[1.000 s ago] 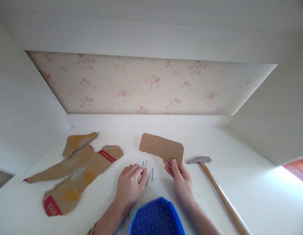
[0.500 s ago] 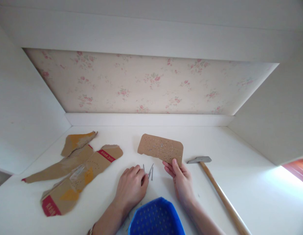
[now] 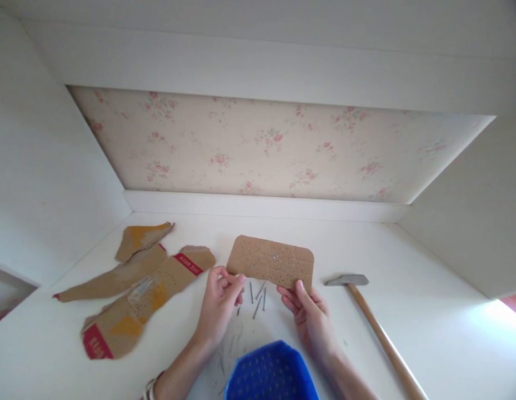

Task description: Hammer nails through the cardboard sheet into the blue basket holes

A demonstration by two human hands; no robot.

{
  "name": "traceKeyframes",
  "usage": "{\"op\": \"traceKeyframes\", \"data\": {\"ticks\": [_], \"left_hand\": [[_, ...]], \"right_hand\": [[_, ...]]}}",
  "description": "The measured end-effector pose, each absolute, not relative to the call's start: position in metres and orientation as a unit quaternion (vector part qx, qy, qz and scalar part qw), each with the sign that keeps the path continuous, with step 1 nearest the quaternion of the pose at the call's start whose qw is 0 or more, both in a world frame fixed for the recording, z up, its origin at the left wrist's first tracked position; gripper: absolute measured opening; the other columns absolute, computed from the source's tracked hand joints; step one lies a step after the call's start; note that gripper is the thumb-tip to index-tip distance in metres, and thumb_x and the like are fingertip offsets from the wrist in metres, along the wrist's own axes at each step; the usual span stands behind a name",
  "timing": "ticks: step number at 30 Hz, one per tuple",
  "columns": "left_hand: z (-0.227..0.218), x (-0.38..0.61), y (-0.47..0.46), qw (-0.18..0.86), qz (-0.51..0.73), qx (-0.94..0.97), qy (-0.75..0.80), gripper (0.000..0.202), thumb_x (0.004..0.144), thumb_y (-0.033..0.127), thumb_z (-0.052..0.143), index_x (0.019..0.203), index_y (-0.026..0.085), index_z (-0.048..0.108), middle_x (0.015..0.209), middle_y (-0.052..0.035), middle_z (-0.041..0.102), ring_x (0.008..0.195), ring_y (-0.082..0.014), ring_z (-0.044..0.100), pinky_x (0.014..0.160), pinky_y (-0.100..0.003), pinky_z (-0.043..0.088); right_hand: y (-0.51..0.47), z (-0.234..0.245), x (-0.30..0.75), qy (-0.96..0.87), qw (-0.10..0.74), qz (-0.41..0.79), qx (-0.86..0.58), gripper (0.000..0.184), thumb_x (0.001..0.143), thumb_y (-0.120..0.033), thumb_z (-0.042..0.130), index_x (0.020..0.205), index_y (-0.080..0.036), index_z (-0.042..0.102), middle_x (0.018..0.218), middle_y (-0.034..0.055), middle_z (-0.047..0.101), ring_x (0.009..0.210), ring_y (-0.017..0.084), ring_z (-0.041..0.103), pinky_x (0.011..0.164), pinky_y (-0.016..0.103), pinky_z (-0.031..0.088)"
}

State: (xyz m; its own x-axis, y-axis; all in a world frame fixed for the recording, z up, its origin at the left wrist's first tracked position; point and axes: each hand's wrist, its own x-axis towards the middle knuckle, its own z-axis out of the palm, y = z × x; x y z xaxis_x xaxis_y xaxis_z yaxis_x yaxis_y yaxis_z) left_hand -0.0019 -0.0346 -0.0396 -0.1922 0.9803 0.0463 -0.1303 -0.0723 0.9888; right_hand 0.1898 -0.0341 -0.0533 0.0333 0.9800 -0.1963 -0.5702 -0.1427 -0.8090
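Note:
A small brown cardboard piece full of punched holes is held level above the white surface. My right hand grips its near right corner with thumb on top. At the near left corner my left hand has its fingers pinched on the edge. Several loose grey nails lie on the surface between the two hands, just under the card.
A hammer with a wooden handle lies to the right. Torn cardboard scraps with red print lie to the left. A blue perforated basket sits at the near edge. White walls enclose the surface on three sides.
My left hand left the nails on the surface and rose to take the card's left corner. The card swung level between both hands. The view shifted slightly.

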Motion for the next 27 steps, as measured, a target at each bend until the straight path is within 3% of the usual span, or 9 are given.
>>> {"op": "traceKeyframes", "data": {"ticks": [4, 6, 10, 13, 20, 27], "left_hand": [[-0.036, -0.007, -0.033, 0.495, 0.601, 0.376, 0.503, 0.034, 0.086, 0.045, 0.063, 0.097, 0.024, 0.038, 0.047, 0.0138, 0.043, 0.038, -0.0068, 0.037, 0.04, -0.016, 0.028], [-0.036, -0.008, -0.034, 0.526, 0.585, 0.374, 0.492, 0.04, 0.084, 0.048, 0.064, 0.105, 0.022, 0.042, 0.053, 0.0106, 0.051, 0.038, -0.0073, 0.041, 0.037, -0.016, 0.028], [-0.037, -0.01, -0.034, 0.577, 0.562, 0.376, 0.457, 0.037, 0.08, 0.047, 0.068, 0.096, 0.016, 0.059, 0.079, -0.0033, 0.063, 0.062, -0.0157, 0.062, 0.041, -0.02, 0.041], [-0.038, -0.012, -0.033, 0.613, 0.558, 0.368, 0.421, 0.03, 0.082, 0.043, 0.066, 0.086, 0.013, 0.065, 0.086, -0.0079, 0.064, 0.075, -0.0202, 0.064, 0.049, -0.024, 0.047], [-0.041, -0.014, -0.032, 0.634, 0.58, 0.341, 0.382, 0.024, 0.086, 0.037, 0.065, 0.083, 0.013, 0.069, 0.077, -0.0035, 0.062, 0.059, -0.0103, 0.05, 0.048, -0.022, 0.042], [-0.04, -0.015, -0.03, 0.652, 0.591, 0.295, 0.372, 0.019, 0.081, 0.032, 0.072, 0.087, 0.013, 0.071, 0.086, -0.005, 0.062, 0.072, -0.0125, 0.053, 0.055, -0.022, 0.044]], "right_hand": [[-0.032, -0.049, 0.191, -0.21, 0.611, 0.67, -0.365, 0.016, 0.077, -0.033, 0.078, 0.087, -0.021, 0.075, 0.085, 0.0018, 0.08, 0.077, 0.016, 0.075, 0.067, 0.018, 0.06], [-0.032, -0.046, 0.191, -0.197, 0.602, 0.69, -0.351, 0.015, 0.078, -0.032, 0.077, 0.086, -0.019, 0.075, 0.084, 0.0037, 0.08, 0.076, 0.016, 0.076, 0.066, 0.017, 0.06], [-0.033, -0.044, 0.191, -0.201, 0.574, 0.722, -0.329, 0.016, 0.081, -0.031, 0.075, 0.087, -0.016, 0.075, 0.081, 0.0066, 0.08, 0.071, 0.016, 0.076, 0.063, 0.017, 0.06], [-0.034, -0.044, 0.19, -0.208, 0.565, 0.729, -0.325, 0.016, 0.083, -0.03, 0.073, 0.089, -0.015, 0.075, 0.082, 0.0057, 0.08, 0.069, 0.016, 0.076, 0.062, 0.017, 0.061], [-0.037, -0.042, 0.188, -0.243, 0.539, 0.738, -0.323, 0.02, 0.085, -0.031, 0.071, 0.093, -0.013, 0.075, 0.087, 0.0059, 0.079, 0.067, 0.016, 0.075, 0.058, 0.017, 0.061], [-0.039, -0.04, 0.186, -0.263, 0.54, 0.716, -0.355, 0.026, 0.079, -0.035, 0.077, 0.091, -0.013, 0.075, 0.084, 0.0055, 0.078, 0.063, 0.015, 0.074, 0.054, 0.017, 0.06]]}}
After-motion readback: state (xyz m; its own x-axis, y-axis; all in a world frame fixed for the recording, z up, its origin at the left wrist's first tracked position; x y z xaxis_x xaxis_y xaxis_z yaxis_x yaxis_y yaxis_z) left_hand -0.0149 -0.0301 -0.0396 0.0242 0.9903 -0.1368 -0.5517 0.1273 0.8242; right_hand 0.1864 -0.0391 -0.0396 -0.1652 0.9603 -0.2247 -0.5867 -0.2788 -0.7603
